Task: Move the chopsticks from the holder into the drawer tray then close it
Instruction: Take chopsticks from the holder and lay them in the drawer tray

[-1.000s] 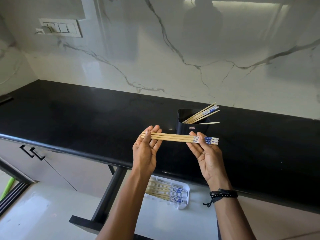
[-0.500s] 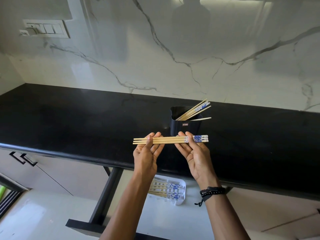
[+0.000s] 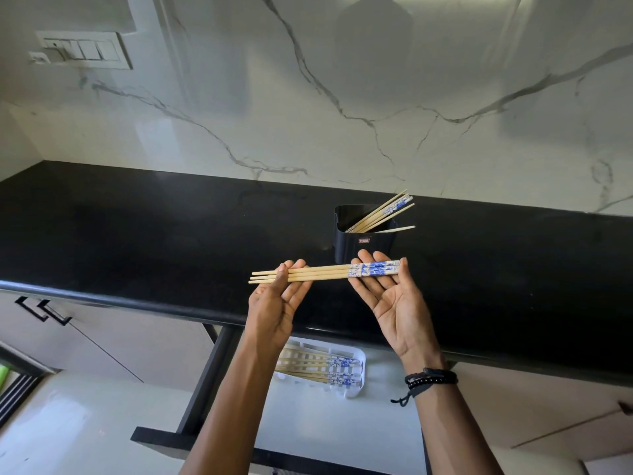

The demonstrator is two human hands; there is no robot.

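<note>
A bundle of wooden chopsticks with blue-and-white patterned ends lies level across my fingertips above the counter. My left hand pinches the plain tips, thumb on top. My right hand supports the patterned ends on spread fingers, palm up. Just behind stands the black holder with several more chopsticks leaning right. Below the counter the drawer is pulled out. In it sits a white tray holding several chopsticks.
The black counter runs the width of the view against a white marble wall. A switch plate is on the wall at upper left. Cabinet doors with black handles are at lower left. My right wrist wears dark bracelets.
Both hands with the bundle stayed almost in place in front of the holder. My right hand's fingers have spread wider under the patterned ends. The view shifted slightly.
</note>
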